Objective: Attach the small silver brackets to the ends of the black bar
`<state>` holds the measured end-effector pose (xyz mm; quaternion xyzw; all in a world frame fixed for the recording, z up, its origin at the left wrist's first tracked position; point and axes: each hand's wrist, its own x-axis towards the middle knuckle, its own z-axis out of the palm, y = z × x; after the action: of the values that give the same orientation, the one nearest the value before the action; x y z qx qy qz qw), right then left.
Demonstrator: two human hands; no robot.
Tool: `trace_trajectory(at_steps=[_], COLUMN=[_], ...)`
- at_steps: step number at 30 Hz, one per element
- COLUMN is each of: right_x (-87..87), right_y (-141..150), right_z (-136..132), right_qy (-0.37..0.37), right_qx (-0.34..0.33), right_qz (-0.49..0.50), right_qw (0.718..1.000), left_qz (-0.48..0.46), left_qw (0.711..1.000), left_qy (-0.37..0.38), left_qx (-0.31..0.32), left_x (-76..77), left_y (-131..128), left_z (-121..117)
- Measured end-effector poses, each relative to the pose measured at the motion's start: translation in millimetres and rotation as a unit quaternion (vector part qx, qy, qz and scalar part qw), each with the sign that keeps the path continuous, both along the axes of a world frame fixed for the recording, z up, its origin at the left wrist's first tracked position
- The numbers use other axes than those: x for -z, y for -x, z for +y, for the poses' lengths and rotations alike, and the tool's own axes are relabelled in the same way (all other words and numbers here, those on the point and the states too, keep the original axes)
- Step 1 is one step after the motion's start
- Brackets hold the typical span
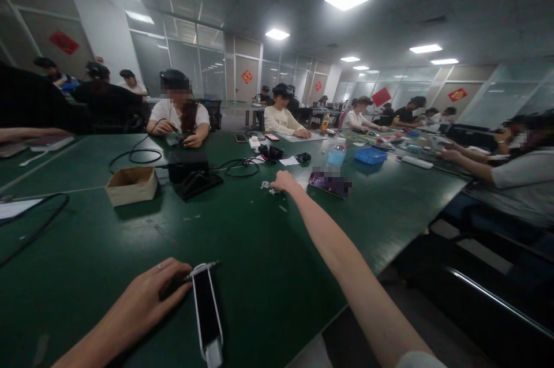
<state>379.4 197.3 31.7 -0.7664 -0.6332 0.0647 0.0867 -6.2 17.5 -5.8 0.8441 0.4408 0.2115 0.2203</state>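
My left hand point(158, 290) rests near the front of the green table, thumb and fingers closed on a slim silvery rod point(204, 269). The rod lies across the far end of a long device point(208, 307) with a black face and white rim, with a pale piece at its near end. Stretched out to the middle of the table, my right hand point(284, 181) has its fingers bent down among small grey-white parts point(265, 184). What its fingertips grip is too small to make out.
A cardboard box point(132, 186) and a black device with a stand point(190, 175) are at left, cables around them. Beyond my right hand are a dark printed packet point(329, 183), a water bottle point(336, 154) and a blue tray point(371, 156). Several people sit around the tables.
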Motion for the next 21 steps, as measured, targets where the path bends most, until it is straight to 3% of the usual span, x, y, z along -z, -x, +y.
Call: trace_trajectory(at_steps=[4,7,10,13,16,21], right_x=[-8.1,-6.3,-0.4,3.9,6.0,7.7], right_y=[27,69,117,149,154,137], right_z=[-32,-68,-106,-137,-152,-157], right_qy=[-0.07,-0.108,-0.167,-0.166,-0.14,-0.086], right_qx=[-0.043,-0.13,-0.33,-0.446,-0.488,-0.488], right_qz=[0.001,0.027,0.096,0.082,0.07,0.117], right_qw=[0.997,0.985,0.924,0.876,0.859,0.861], left_qz=[-0.001,-0.002,-0.002,-0.004,-0.009,-0.017], left_qw=[1.0,1.0,1.0,0.999,0.999,0.999], left_qy=[0.002,-0.007,-0.027,-0.036,-0.032,-0.029], left_qx=[-0.001,-0.007,-0.012,-0.015,-0.017,-0.009], left_x=[-0.2,-1.4,-5.0,-10.2,-13.0,-10.0], left_y=[0,1,-1,-3,-5,-4], left_z=[0,0,-2,-5,-7,-6])
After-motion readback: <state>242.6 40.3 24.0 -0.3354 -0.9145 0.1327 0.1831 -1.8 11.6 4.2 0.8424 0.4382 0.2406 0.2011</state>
